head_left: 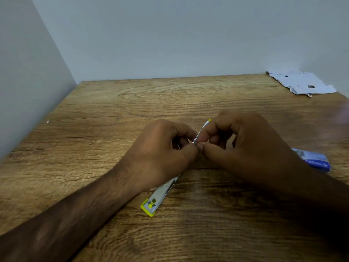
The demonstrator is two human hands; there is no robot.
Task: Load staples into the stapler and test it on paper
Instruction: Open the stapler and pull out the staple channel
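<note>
Left hand [166,150] and right hand [243,148] met fingertip to fingertip, both pinched together over middle of one stapler [162,190]. Lay opened flat, diagonal on table [94,103], yellow ends showing. One blue box [317,159] just behind right wrist. One torn paper [302,83], far right corner.
</note>
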